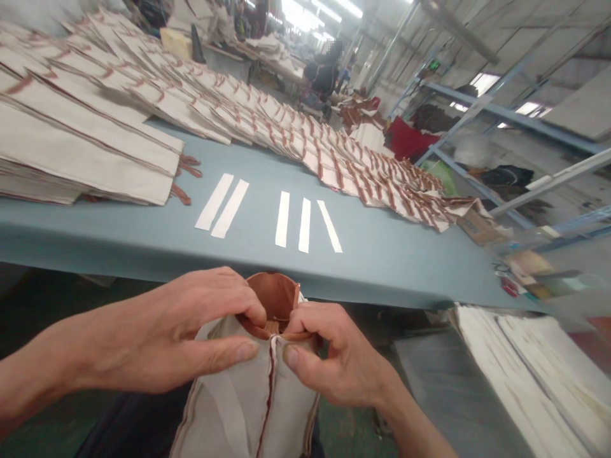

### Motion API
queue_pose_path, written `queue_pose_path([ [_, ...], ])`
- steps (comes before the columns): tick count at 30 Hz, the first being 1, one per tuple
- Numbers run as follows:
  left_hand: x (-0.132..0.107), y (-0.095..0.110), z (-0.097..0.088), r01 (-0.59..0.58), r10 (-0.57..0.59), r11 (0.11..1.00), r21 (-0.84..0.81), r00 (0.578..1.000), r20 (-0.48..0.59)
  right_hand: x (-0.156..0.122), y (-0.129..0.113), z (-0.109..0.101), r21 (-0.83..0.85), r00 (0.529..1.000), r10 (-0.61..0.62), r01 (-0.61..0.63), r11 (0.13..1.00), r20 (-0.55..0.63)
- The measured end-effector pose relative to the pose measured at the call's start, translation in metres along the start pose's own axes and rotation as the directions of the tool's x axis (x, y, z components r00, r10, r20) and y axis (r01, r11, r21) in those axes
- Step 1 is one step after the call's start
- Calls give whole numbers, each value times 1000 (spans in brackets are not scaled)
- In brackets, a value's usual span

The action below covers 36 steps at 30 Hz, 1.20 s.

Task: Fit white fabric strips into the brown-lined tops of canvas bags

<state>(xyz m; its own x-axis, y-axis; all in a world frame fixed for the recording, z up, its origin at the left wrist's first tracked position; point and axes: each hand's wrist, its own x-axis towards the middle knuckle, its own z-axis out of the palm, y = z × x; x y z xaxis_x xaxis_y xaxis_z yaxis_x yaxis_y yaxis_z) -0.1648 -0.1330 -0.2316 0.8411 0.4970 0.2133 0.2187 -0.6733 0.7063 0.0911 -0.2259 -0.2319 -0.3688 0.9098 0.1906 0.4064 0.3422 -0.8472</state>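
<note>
A cream canvas bag (pixel 248 401) with brown lining and brown trim hangs below the table's near edge, in front of me. My left hand (pixel 186 331) is closed on the left side of the bag's mouth, thumb on the outside and fingers curled inside. My right hand (pixel 329 356) pinches the right side of the mouth at the central seam. The brown lining (pixel 274 296) shows between both hands.
A long blue-grey table (pixel 382 254) carries several white strips (pixel 296 219) and long overlapping rows of finished cream bags (pixel 267 117). A tall stack of bags (pixel 81 159) lies at left. More fabric (pixel 539 375) sits lower right. Metal shelving (pixel 520 121) stands at right; a person (pixel 327 70) works far back.
</note>
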Motion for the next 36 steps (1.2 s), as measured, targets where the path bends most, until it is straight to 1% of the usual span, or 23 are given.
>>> queue_pose_path([
  [3, 2, 12, 6, 93, -69, 980, -175, 988, 135, 0, -4, 3, 8, 1000, 14, -14, 1000, 24],
  [5, 4, 14, 12, 141, -99, 963, -228, 977, 188, -1, -3, 5, 12, 999, 25, -25, 1000, 28],
  [7, 6, 12, 18, 140, -78, 945, -296, 974, 211, -2, 3, 8, 17, 999, 48, -48, 999, 18],
  [9, 8, 7, 24, 140, -67, 920, -366, 976, 206, -3, 11, 10, 32, 997, 77, -77, 996, 10],
  [12, 7, -1, 30, 190, -108, 887, -421, 971, 212, -3, 25, 16, 89, 993, 116, -116, 989, 10],
  [14, 5, -6, 33, 213, -123, 875, -435, 966, 225, -3, 32, 20, 126, 990, 137, -138, 982, 16],
  [17, 2, -9, 36, 220, -137, 871, -439, 967, 213, -3, 38, 24, 147, 988, 153, -155, 977, 25],
  [23, 7, 0, 42, 237, -204, 881, -410, 971, 123, -4, 38, 26, 142, 989, 147, -148, 979, 15],
  [25, 9, 3, 44, 250, -223, 878, -407, 968, 113, -5, 36, 26, 120, 990, 138, -138, 983, 8],
  [28, 8, 4, 46, 297, -265, 864, -407, 955, 134, -7, 32, 25, 90, 992, 125, -125, 988, 7],
  [32, 4, 4, 46, 367, -319, 839, -401, 930, 184, -8, 29, 27, 42, 989, 144, -143, 989, -13],
  [36, 4, 5, 45, 401, -343, 840, -367, 915, 214, -6, 29, 26, 64, 989, 147, -147, 987, 5],
])
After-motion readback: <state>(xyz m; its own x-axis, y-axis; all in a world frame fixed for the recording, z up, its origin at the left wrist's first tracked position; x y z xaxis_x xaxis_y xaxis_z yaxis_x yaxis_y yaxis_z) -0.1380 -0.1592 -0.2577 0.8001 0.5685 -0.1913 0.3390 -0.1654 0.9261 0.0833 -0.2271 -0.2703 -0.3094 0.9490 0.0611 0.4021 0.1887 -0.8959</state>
